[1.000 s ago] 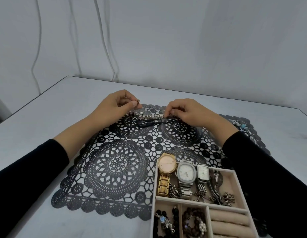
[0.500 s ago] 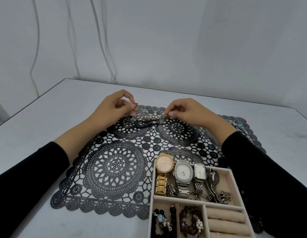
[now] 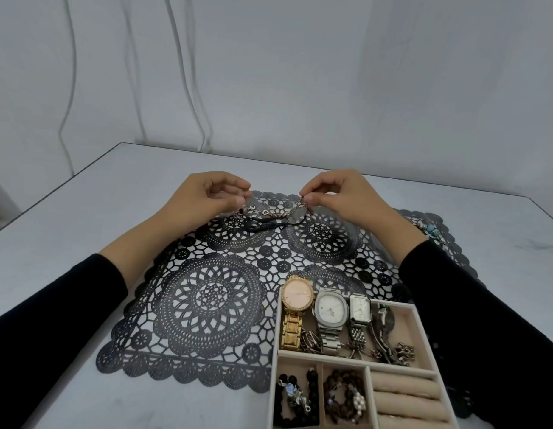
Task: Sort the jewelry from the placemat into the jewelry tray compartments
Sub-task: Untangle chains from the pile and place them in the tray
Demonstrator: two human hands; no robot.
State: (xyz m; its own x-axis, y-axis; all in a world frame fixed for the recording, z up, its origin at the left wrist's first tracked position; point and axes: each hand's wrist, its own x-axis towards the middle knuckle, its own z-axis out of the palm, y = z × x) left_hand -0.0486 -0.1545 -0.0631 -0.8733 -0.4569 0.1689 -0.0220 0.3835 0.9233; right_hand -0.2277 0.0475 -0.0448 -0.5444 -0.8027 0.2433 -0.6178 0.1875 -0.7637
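— Where is the piece in hand?

— Upper centre of the frame, above the far part of the placemat (image 3: 213,298). It is a chain bracelet (image 3: 270,214), strung between the left hand (image 3: 207,198) and the right hand (image 3: 343,196).

— How do the fingers (image 3: 235,184) hold it?

— Each hand pinches one end between thumb and fingertips, the other fingers curled in. Nothing else is in either hand.

— Which way does it run?

— Its long axis lies left to right across the frame, and the middle sags. I cannot tell whether the sag touches the mat or the dark cord piece (image 3: 263,226) under it.

— How does it look?

— Thin, rose-toned links with a few small pale rings along it. It looks limp, so I judge it will bunch once an end is let go.

— And the jewelry tray (image 3: 355,358)?

— Lower right of the frame, on the desk (image 3: 114,187), well apart from the chain and on the right hand's side. Watches (image 3: 329,308) fill its far compartment. The carry will likely run down and right.
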